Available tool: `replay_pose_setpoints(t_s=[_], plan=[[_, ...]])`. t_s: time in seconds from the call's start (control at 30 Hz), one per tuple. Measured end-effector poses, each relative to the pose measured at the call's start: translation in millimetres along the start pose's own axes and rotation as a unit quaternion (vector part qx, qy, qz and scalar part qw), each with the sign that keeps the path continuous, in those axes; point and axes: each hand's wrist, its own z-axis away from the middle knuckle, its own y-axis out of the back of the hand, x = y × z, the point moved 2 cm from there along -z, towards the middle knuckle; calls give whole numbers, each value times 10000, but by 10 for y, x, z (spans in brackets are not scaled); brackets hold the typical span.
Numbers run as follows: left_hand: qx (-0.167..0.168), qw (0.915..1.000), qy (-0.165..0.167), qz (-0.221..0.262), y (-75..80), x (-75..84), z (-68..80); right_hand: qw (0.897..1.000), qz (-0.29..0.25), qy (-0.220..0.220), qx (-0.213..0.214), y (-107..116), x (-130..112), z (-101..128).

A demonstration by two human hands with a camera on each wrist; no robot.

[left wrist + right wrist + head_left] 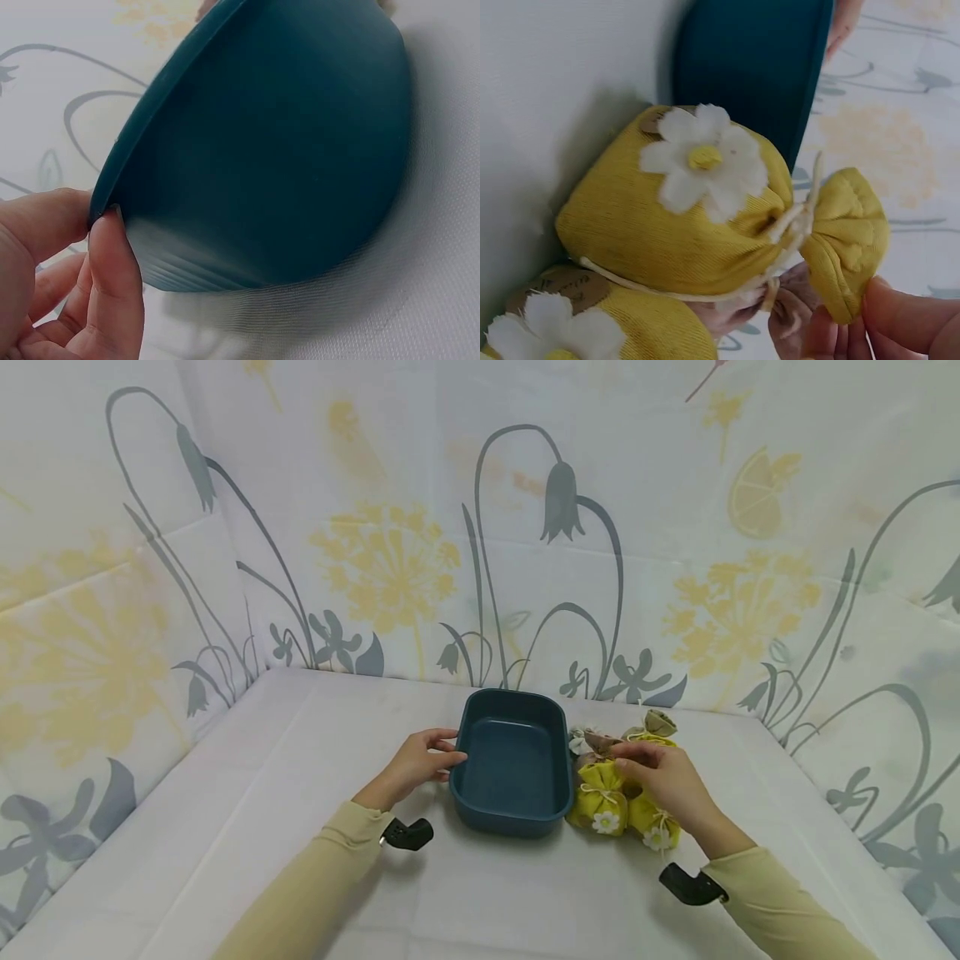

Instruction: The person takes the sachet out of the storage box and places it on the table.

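Observation:
A dark teal rectangular tray (512,767) sits mid-table with nothing inside. My left hand (420,764) pinches its left rim between thumb (116,292) and fingers; the left wrist view shows the tray's outer wall (277,150). Right of the tray lies a cluster of small yellow drawstring pouches with white flowers (600,797). My right hand (663,777) reaches over them, fingertips (900,319) pinching the gathered top of one yellow pouch (690,217). A second flowered pouch (585,330) lies beside it, and a beige pouch (660,722) sits behind.
The white cloth-covered table (315,752) is enclosed by floral-printed walls (480,543) at the back and both sides. Black wrist camera mounts (408,835) show under each sleeve.

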Motion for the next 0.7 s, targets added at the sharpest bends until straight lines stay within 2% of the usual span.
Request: replay_pose_setpoints(t_s=[0.33,0.5,0.7], plan=[[10,10000,-45,12,0,-25,-8,9991,-100,349,211,90,-99,23],[3,9999,-109,7,2,-60,18,9990,-302,244,233,111,-70,51],[141,9996,-226,-117,33,-68,75,9979,-545,29,344,172,0,97]])
